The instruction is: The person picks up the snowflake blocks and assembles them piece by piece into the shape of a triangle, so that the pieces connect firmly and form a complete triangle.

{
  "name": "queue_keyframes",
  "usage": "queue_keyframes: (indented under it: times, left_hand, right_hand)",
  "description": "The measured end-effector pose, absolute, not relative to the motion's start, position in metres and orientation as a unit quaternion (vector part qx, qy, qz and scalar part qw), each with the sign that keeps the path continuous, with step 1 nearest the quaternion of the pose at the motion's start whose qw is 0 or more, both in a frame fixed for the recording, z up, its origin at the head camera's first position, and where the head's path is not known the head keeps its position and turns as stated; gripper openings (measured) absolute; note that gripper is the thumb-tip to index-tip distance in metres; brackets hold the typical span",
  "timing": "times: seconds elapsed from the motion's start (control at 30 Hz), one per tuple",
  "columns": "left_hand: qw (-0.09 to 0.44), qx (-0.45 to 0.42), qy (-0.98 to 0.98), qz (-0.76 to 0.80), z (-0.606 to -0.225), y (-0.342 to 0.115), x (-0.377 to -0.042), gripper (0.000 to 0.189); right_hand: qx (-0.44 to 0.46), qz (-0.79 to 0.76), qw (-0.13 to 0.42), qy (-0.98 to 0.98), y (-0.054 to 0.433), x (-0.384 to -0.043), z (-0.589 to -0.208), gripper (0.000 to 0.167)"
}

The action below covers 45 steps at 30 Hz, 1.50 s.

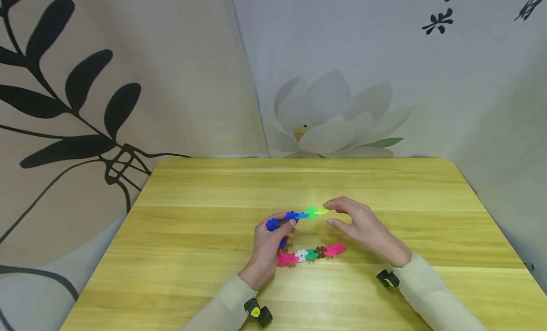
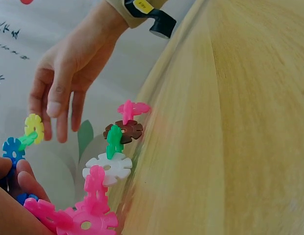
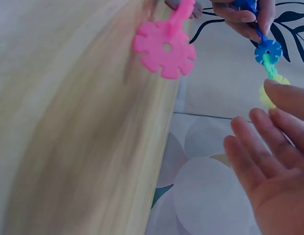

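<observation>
A chain of interlocked plastic snowflake discs bends in a U around my left hand (image 1: 265, 250). Thumb and fingers of that hand pinch the chain at its dark blue discs (image 1: 272, 224). From there one arm runs right through a light blue disc (image 2: 13, 148) and a light green one to a yellow disc (image 2: 34, 128) at the end. The nearer arm goes through pink discs (image 2: 95, 223), a white disc (image 2: 109, 167), a green disc (image 2: 114, 142) and a brown disc (image 2: 132, 131) to pink. My right hand (image 1: 367, 229) is beside the yellow disc, its fingers extended and thumb apart; contact is unclear.
The wooden table (image 1: 192, 274) lies beneath both hands. Behind it hangs a pale backdrop (image 1: 342, 46) printed with a lotus, and dark leaves show at the left. Each sleeve carries a black wrist camera (image 1: 388, 278).
</observation>
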<state>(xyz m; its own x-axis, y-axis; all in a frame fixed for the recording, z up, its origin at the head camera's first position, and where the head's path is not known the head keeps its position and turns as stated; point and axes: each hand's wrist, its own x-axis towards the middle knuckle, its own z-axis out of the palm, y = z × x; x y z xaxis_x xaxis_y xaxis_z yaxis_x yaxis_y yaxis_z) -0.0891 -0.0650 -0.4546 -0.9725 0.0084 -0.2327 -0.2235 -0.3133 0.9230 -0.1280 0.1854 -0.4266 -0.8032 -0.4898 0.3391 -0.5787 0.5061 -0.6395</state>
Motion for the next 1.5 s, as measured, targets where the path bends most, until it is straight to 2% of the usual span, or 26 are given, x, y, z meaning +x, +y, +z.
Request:
queue_keyframes:
  times: [0.23,0.7,0.97,1.1,1.27,1.5]
  left_hand:
    - [0.072,-0.097,0.578,0.807,-0.455,-0.065,-0.09,0.032]
    - [0.082,-0.111,0.571,0.809,-0.457,-0.066,-0.091,0.037]
    - [0.078,-0.116,0.567,0.812,-0.458,-0.065,-0.092,0.036]
    - [0.074,-0.119,0.56,0.817,-0.459,-0.064,-0.092,0.034]
    - [0.073,-0.132,0.554,0.819,-0.46,-0.064,-0.093,0.033]
    - [0.067,-0.146,0.542,0.825,-0.461,-0.064,-0.095,0.032]
  right_hand:
    - [0.268,0.397,-0.02,-0.878,0.199,-0.123,-0.434,0.036]
    - [0.248,0.43,-0.147,-0.855,0.219,-0.117,-0.449,0.051]
    - [0.243,0.437,-0.176,-0.848,0.222,-0.114,-0.452,0.049]
    - [0.244,0.441,-0.189,-0.843,0.221,-0.113,-0.454,0.039]
    - [0.264,0.417,-0.185,-0.85,0.217,-0.113,-0.455,0.028]
    - [0.267,0.415,-0.178,-0.851,0.212,-0.114,-0.454,0.023]
